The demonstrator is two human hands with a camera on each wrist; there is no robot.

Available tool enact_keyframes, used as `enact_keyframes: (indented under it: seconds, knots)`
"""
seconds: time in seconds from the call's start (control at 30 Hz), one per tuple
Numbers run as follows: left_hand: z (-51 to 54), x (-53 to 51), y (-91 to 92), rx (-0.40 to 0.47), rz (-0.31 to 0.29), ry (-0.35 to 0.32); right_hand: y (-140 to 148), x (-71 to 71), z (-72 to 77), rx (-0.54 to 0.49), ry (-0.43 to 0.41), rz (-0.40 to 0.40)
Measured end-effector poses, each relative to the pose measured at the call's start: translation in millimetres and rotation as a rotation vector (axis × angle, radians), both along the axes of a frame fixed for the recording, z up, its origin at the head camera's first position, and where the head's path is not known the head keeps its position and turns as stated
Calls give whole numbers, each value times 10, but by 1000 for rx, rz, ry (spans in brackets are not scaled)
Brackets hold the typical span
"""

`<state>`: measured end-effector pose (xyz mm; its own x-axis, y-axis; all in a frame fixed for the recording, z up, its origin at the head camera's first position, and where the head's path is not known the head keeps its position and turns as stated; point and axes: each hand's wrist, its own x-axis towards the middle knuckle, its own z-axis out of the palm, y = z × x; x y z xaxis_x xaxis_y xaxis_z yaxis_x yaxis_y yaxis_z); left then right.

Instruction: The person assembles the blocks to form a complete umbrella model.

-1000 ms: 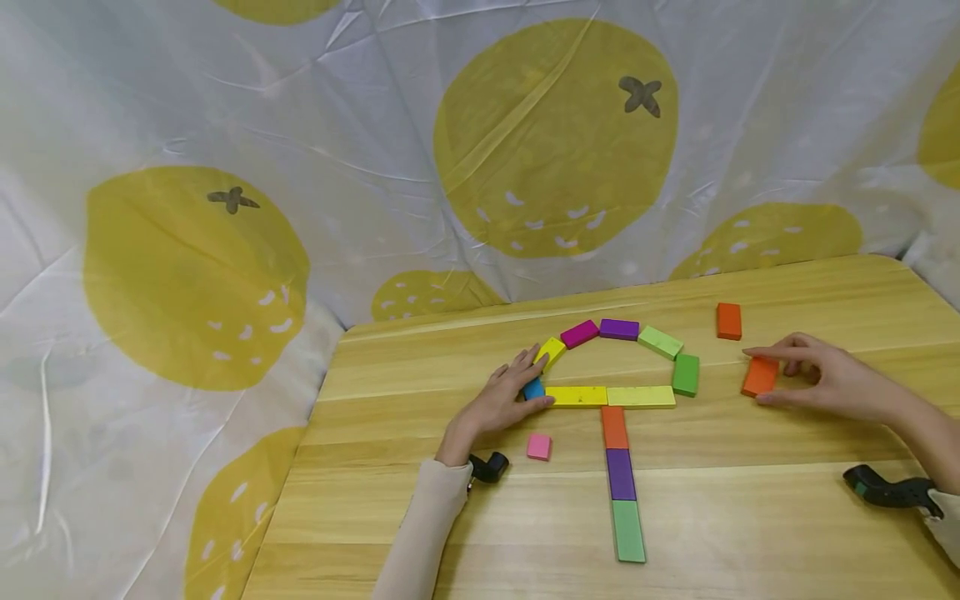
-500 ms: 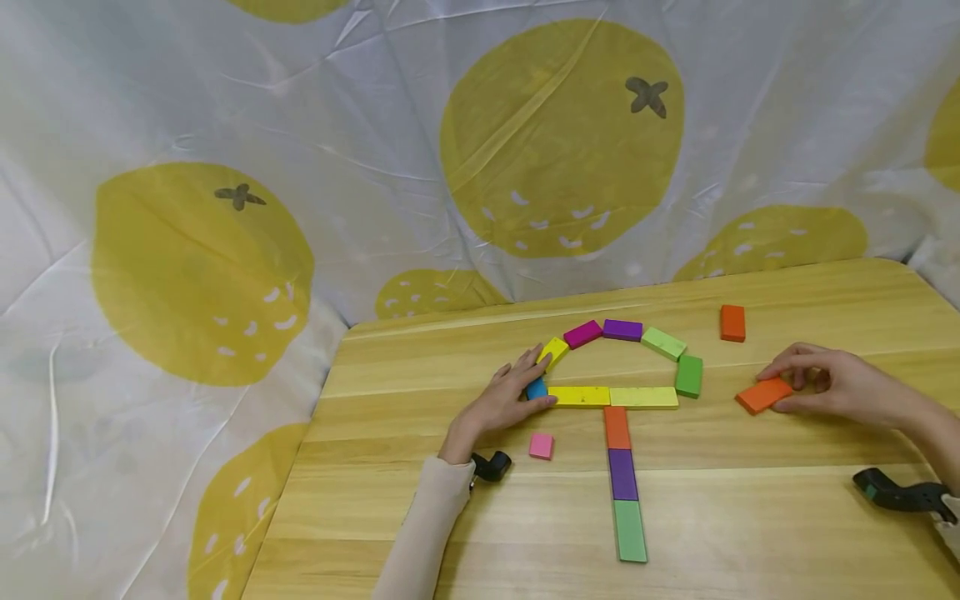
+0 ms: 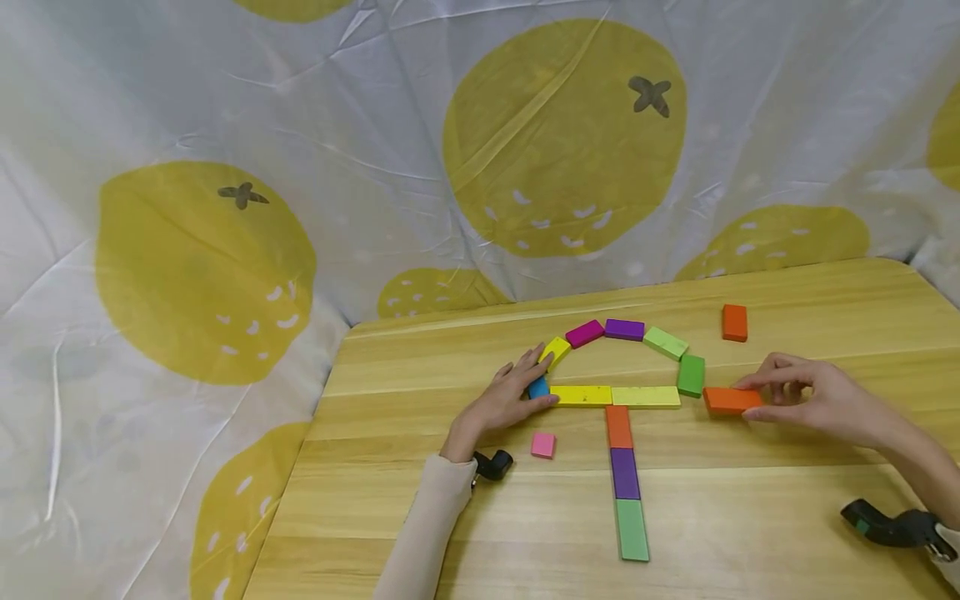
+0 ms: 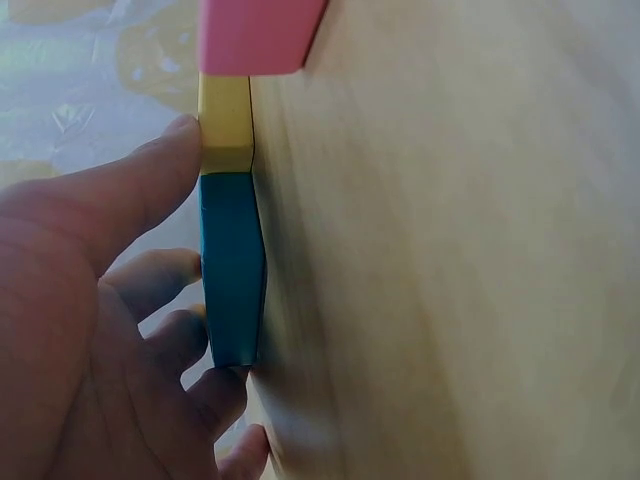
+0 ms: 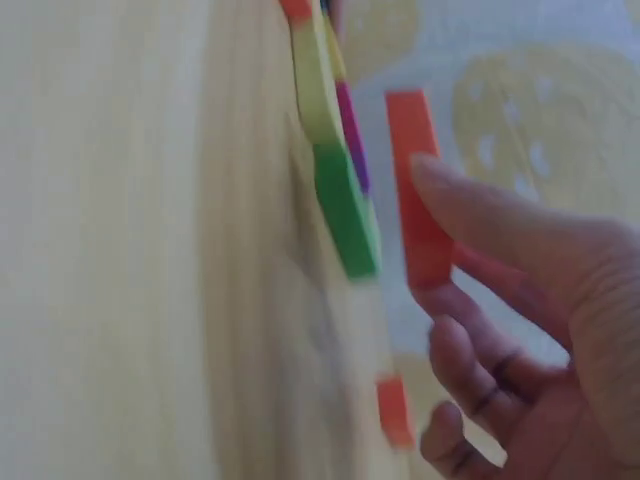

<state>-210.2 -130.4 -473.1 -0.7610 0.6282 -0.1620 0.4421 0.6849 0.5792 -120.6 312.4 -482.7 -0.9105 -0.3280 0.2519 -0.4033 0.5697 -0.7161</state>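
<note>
My right hand (image 3: 817, 400) pinches an orange block (image 3: 729, 401) between thumb and fingers. In the right wrist view the orange block (image 5: 415, 190) is held off the table, near the green block (image 5: 343, 205). My left hand (image 3: 501, 404) rests with spread fingers over the blue block (image 3: 538, 387), its thumb touching the end of a long yellow block (image 3: 585, 395). In the left wrist view several fingertips touch the blue block (image 4: 232, 270). A yellow block (image 3: 556, 350) sits by the left fingertips. A pale yellow block (image 3: 647, 397) continues the straight row toward the green block.
Magenta (image 3: 585, 333), purple (image 3: 625, 330) and light green (image 3: 666, 343) blocks complete an arc. An orange-red (image 3: 618, 427), a purple (image 3: 625, 472) and a mint block (image 3: 632, 529) form a stem. A pink block (image 3: 543, 445) and another orange-red block (image 3: 735, 322) lie apart on the wooden table (image 3: 787, 517).
The right hand has picked up the orange block, turned it lengthwise and carried it left toward the green block. The left hand has stayed in place.
</note>
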Motion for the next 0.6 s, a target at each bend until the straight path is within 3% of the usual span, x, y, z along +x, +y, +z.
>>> enact_keyframes:
  seconds: [0.23, 0.47, 0.6]
  knots:
    - [7, 0, -2, -11, 1, 6, -639, 293, 39, -147, -54, -59]
    - [13, 1, -2, -6, -1, 0, -1176, 615, 56, -223, -15, -7]
    - [16, 0, 0, -9, 1, -3, -1441, 810, 37, -275, -85, 43]
